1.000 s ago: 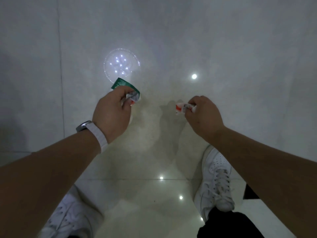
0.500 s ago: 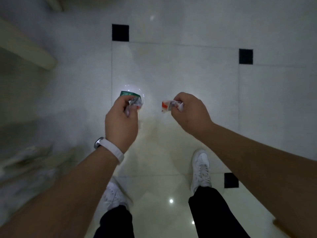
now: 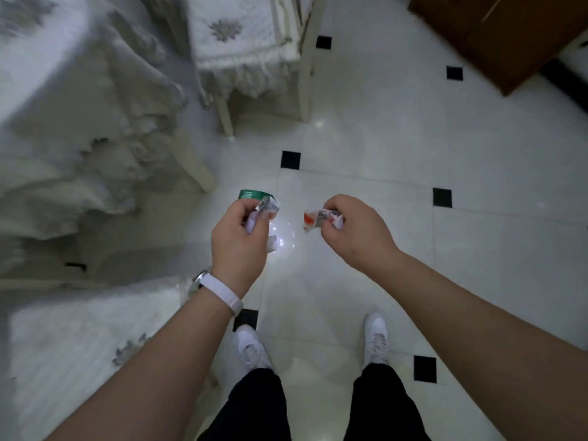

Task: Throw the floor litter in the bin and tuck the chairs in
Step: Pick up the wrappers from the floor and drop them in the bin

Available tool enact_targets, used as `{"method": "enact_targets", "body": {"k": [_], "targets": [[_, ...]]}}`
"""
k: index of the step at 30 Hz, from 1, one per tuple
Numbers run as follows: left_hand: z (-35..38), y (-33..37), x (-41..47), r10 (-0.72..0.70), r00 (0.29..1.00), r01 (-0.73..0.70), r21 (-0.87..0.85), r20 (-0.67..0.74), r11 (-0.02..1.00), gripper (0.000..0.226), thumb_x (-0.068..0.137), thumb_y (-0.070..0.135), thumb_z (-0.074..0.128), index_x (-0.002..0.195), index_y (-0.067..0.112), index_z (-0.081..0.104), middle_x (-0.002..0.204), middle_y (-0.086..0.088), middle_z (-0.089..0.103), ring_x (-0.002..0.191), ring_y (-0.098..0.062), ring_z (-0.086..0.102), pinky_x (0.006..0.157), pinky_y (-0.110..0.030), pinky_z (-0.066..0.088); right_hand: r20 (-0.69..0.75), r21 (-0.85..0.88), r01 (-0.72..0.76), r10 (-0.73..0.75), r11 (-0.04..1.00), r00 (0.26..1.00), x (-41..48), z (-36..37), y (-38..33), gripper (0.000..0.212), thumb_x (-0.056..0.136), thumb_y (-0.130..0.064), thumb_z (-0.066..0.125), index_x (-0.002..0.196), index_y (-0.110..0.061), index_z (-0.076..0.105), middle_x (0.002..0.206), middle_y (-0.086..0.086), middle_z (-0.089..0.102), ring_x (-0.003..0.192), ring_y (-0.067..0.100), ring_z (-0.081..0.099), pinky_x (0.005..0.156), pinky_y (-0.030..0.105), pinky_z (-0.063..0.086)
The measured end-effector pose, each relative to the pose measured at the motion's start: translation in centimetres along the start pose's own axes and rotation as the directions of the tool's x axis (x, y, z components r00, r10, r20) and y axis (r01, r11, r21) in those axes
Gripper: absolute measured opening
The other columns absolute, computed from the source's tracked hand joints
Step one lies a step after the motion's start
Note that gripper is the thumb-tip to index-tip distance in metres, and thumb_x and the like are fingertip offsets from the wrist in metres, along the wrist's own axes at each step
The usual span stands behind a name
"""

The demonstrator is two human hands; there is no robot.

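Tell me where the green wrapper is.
Head view, left of centre: the left hand grips the green wrapper, opposite the red wrapper in the right hand.

The crumpled green-and-silver wrapper point(image 3: 249, 195) is largely enclosed by the curled fingers of the left hand point(image 3: 238, 246); its full shape and print cannot be determined. The crumpled red-and-white wrapper point(image 3: 313, 219) is partly covered by the fingers of the right hand point(image 3: 356, 237); its lettering is too small to read. The cream wooden chair with a white quilted cushion point(image 3: 235, 30) is cut off by the top edge. The white lace tablecloth point(image 3: 63, 106) at left is motion-blurred and cropped. The brown wooden furniture piece point(image 3: 496, 36) is cropped at the upper right corner; its type cannot be determined. A second white quilted cushion point(image 3: 79, 345) is cropped at left and partly hidden behind the left forearm.
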State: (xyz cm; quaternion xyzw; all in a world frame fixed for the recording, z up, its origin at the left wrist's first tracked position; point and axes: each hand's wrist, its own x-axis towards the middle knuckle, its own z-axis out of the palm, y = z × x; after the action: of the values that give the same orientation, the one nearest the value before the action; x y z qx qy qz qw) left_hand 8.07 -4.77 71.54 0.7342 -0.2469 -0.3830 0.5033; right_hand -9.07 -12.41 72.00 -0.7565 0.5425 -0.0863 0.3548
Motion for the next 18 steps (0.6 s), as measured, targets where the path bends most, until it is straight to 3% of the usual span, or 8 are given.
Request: {"method": "enact_targets", "body": {"k": [4, 8, 13, 18], "targets": [[-2.9, 5.3, -3.5, 0.082, 0.994, -0.08, 0.028, -0.071, 0.996, 0.009, 0.091, 0.013, 0.065, 0.095, 0.021, 0.068, 0.084, 0.007, 0.068, 0.067, 0.0, 0.063, 0.063, -0.034, 0.061, -0.029, 0.034, 0.102, -0.101, 0.994, 0.995, -2.2, -3.8, -4.7, 0.003, 0.091, -0.025, 0.056, 0.093, -0.026, 0.058, 0.087, -0.011, 0.055, 0.079, 0.013, 0.052, 0.065, 0.029, 0.039], [-3.5, 9.8, -7.6, 0.233, 0.955, -0.204, 0.164, -0.184, 0.965, 0.011, 0.09, 0.012, 0.065, 0.092, 0.023, 0.066, 0.081, 0.014, 0.065, 0.069, 0.008, 0.058, 0.064, -0.007, 0.045, -0.021, 0.109, 0.217, -0.216, 0.97, 0.976, -4.3, -7.6, -7.5, 0.002, 0.09, -0.024, 0.059, 0.092, -0.026, 0.058, 0.084, -0.01, 0.057, 0.077, 0.012, 0.054, 0.067, 0.033, 0.046], [-3.1, 12.8, -14.1, 0.279, 0.888, -0.225, 0.183, -0.367, 0.957, 0.012, 0.089, 0.016, 0.068, 0.089, 0.027, 0.067, 0.079, 0.015, 0.067, 0.071, 0.005, 0.06, 0.063, -0.007, 0.044, 0.025, 0.188, 0.347, -0.358, 0.919, 0.934, -7.1, -11.8, -9.5, 0.007, 0.087, -0.028, 0.063, 0.09, -0.031, 0.058, 0.082, -0.014, 0.058, 0.075, 0.005, 0.055, 0.062, 0.027, 0.043], [-2.5, 14.1, -19.8, 0.262, 0.814, -0.213, 0.153, -0.518, 0.965, 0.013, 0.089, 0.015, 0.07, 0.086, 0.028, 0.066, 0.077, 0.015, 0.066, 0.07, 0.005, 0.059, 0.064, -0.011, 0.045, 0.09, 0.272, 0.462, -0.5, 0.844, 0.861, -10.1, -14.9, -11.0, 0.012, 0.085, -0.024, 0.066, 0.09, -0.032, 0.058, 0.086, -0.01, 0.063, 0.078, 0.013, 0.06, 0.068, 0.031, 0.05]]}}
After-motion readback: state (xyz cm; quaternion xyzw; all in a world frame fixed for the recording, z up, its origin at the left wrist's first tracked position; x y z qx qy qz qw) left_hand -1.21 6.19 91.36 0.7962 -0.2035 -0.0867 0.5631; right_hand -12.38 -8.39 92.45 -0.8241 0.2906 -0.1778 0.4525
